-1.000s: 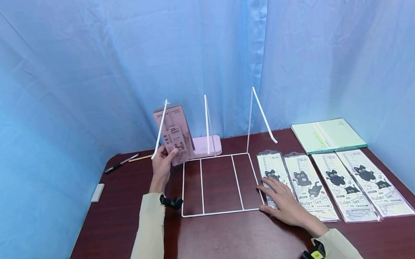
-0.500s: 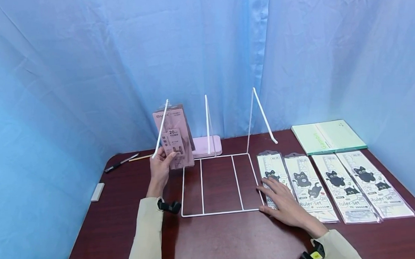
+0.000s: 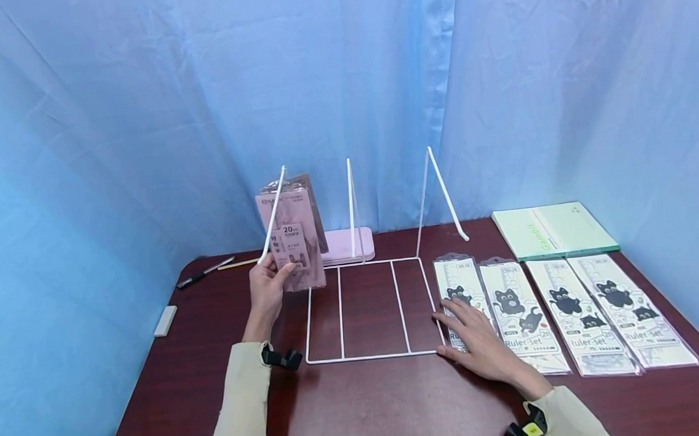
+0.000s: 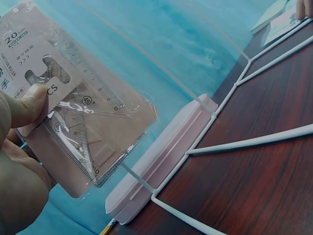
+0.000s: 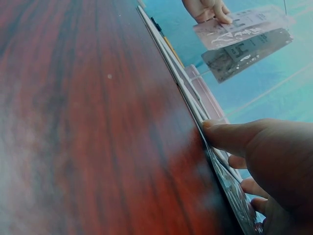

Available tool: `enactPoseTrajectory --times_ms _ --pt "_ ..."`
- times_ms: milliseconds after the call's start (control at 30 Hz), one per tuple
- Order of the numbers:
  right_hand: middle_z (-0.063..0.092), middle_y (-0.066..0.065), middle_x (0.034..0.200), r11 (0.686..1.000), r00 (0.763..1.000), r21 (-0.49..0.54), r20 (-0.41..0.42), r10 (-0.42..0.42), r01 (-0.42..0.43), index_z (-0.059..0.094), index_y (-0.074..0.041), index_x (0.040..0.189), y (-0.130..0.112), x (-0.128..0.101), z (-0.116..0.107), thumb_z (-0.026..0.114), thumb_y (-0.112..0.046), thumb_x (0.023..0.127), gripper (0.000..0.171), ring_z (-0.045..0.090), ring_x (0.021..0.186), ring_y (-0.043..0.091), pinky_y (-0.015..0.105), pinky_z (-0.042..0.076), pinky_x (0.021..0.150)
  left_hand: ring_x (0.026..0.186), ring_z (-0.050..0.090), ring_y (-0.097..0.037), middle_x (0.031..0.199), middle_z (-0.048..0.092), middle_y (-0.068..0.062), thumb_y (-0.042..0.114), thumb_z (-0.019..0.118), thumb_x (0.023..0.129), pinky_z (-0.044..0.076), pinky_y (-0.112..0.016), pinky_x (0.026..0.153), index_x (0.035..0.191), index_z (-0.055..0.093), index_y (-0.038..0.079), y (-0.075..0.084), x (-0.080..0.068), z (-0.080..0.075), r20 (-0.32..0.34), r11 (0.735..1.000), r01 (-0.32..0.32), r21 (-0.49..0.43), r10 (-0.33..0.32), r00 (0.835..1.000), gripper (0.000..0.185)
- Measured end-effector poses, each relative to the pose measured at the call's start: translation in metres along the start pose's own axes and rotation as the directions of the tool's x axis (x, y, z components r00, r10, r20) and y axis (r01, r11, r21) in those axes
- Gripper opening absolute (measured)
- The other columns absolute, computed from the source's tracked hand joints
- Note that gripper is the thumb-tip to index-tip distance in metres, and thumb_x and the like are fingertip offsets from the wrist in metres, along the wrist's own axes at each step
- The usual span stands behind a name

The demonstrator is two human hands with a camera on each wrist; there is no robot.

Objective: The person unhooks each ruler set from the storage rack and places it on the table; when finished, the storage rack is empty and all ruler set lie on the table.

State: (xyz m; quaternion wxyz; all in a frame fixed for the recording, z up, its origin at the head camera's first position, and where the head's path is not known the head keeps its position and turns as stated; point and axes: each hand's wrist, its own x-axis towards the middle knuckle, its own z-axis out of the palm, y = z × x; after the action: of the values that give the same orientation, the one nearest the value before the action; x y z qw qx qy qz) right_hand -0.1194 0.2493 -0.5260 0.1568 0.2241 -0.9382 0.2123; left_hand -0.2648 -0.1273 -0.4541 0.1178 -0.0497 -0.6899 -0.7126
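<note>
One flat pink plastic-wrapped ruler packet, pinched by the fingers of the left hand, upright at the left prong of a white wire rack; right hand, fingers spread, at rack's right edge.

The head view is bright and evenly lit, the blue curtain glowing strongest toward 9 o'clock. The desk carries a pale sheen at 6 o'clock and a soft shadow near 7, beside the left sleeve. Both wrist views are dimmer. In the left one, white glints streak the pink ruler packet. In the right one, the right hand looks dark at 4 o'clock, while whitish haze veils the desk toward 8.
</note>
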Motion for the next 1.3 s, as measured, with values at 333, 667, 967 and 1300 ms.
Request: enactPoseTrajectory --times_ms 333,667,967,1300 --pt "0.051 0.025 0.145 1.000 1.000 0.003 -0.001 -0.001 0.001 0.061 -0.006 0.136 0.000 0.001 0.000 0.077 -0.028 0.084 0.059 0.042 0.136 0.050 0.068 0.032 0.106 0.076 0.069 0.001 0.081 0.070 0.016 -0.006 0.067 0.090 0.057 -0.018 0.067 0.115 0.063 -0.011 0.005 -0.014 -0.009 0.010 0.999 0.007 0.045 -0.007 1.000 0.026" --pt "0.051 0.025 0.146 1.000 1.000 0.000 0.007 0.009 -0.009 0.060 -0.008 0.137 0.001 0.001 0.000 0.077 -0.030 0.085 0.059 0.041 0.137 0.050 0.068 0.032 0.107 0.074 0.068 0.001 0.078 0.071 0.020 -0.006 0.066 0.090 0.056 -0.019 0.066 0.112 0.064 -0.009 0.009 -0.027 -0.018 0.010 0.996 0.061 0.065 -0.061 0.998 0.022" --pt "0.052 0.025 0.145 1.000 1.000 0.003 -0.005 0.002 -0.002 0.061 -0.006 0.136 0.001 -0.002 0.002 0.077 -0.030 0.084 0.059 0.042 0.136 0.050 0.068 0.032 0.106 0.077 0.066 -0.001 0.081 0.070 0.021 -0.006 0.065 0.091 0.056 -0.020 0.070 0.117 0.063 -0.010 0.013 -0.041 -0.025 0.052 0.992 0.065 0.109 -0.071 0.996 0.026" --pt "0.051 0.025 0.146 1.000 1.000 0.010 0.002 0.010 -0.010 0.060 -0.007 0.136 0.002 -0.001 0.002 0.077 -0.031 0.085 0.059 0.041 0.137 0.050 0.068 0.031 0.107 0.079 0.067 -0.002 0.086 0.071 0.018 -0.005 0.066 0.091 0.056 -0.019 0.072 0.116 0.064 -0.009 0.019 -0.055 -0.031 0.051 0.989 0.033 0.141 -0.041 0.998 0.025"
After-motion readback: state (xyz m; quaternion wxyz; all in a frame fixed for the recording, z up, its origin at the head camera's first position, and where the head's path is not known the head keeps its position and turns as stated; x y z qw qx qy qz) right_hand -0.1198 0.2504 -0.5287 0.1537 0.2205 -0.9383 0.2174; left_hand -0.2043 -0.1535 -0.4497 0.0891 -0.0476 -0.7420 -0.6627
